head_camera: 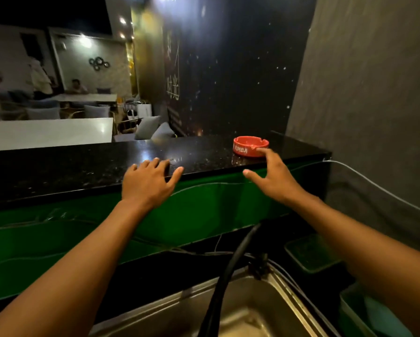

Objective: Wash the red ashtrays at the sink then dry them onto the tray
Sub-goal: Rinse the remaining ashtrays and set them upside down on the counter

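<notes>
One red ashtray (250, 146) with white lettering stands on the raised black counter (82, 171), toward its right end. My right hand (274, 177) is spread open just in front of it, fingertips close to or touching its near rim. My left hand (148, 182) rests flat, fingers straight, on the counter's front edge to the left. Below me lies the steel sink (272, 302), with a black faucet hose (230, 271) arching over it. A green tray (311, 254) sits to the right of the sink.
A green panel (204, 207) faces the counter below its edge. A grey wall (374, 93) and a thin cable (374, 183) close off the right side. A green bin with blue cloth (374, 314) sits at lower right. People sit at tables far left.
</notes>
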